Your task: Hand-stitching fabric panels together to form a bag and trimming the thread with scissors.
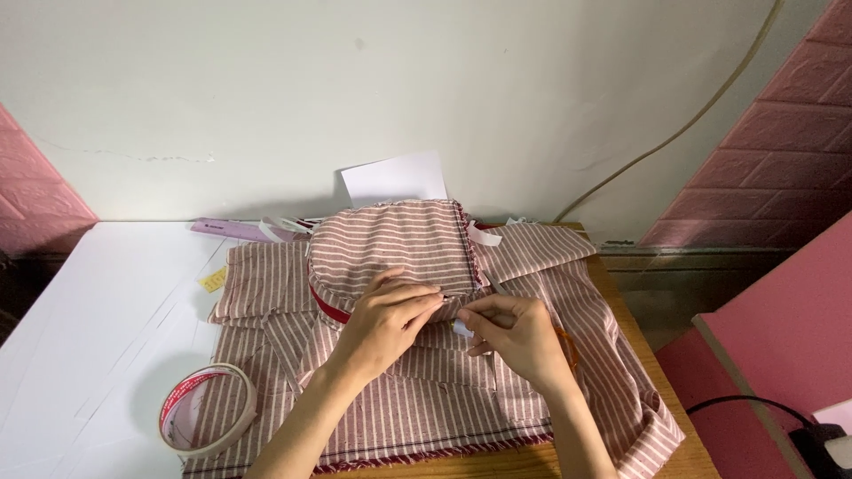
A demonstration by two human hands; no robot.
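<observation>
A padded pouch-like piece of pink striped fabric (395, 244) lies on top of a spread of the same striped cloth (568, 293) on the table. My left hand (386, 319) presses its fingers on the piece's near edge, where a red strip (327, 308) shows. My right hand (515, 333) sits just to the right, pinching a small white object (461, 327) at that edge. The fingertips of both hands nearly touch.
A roll of double-sided tape (207, 410) lies at the near left. White paper sheets (98, 310) cover the left of the table. A white card (395, 179) leans on the wall. A pink ruler-like strip (235, 229) lies behind. A black plug (821, 439) sits at right.
</observation>
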